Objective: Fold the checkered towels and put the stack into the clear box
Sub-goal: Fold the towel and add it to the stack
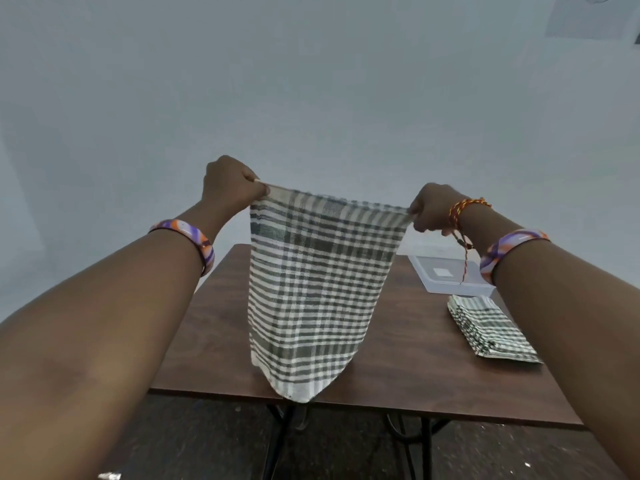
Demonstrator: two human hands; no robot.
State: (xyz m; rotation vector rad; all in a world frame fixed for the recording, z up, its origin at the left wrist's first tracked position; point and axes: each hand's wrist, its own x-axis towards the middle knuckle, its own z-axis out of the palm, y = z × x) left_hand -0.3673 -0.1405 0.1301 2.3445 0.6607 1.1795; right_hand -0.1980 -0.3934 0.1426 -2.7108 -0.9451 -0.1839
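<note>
Hidden or cut off: the held checkered towel point(311, 289) covers the middle of the tabletop point(214, 341); the right forearm crosses the near right corner of the clear box point(450, 277) and part of the folded stack point(488, 329). The box's far edge is hard to make out against the pale wall point(311, 81).
Left hand point(230, 183): raised, fingers curled and pinching the towel's upper left corner.
Right hand point(431, 207): raised a little lower, fingers curled and pinching the upper right corner.
Held towel: green and white checks, stretched between both hands in the air above the tabletop, hanging down; its narrowed bottom end reaches past the near tabletop edge in view. Whether it touches the wood cannot be told.
Folded stack: checkered towels piled on the right side of the tabletop, just near of the box.
Clear box: far right on the tabletop, with a small white label showing; whether it holds anything cannot be told.
Wrists: a purple and orange bangle point(194, 242) on the left arm, another point(509, 249) on the right, plus a red and yellow thread point(462, 216) with a dangling end.
Below: dark table legs point(415, 441) and speckled floor point(207, 441).
</note>
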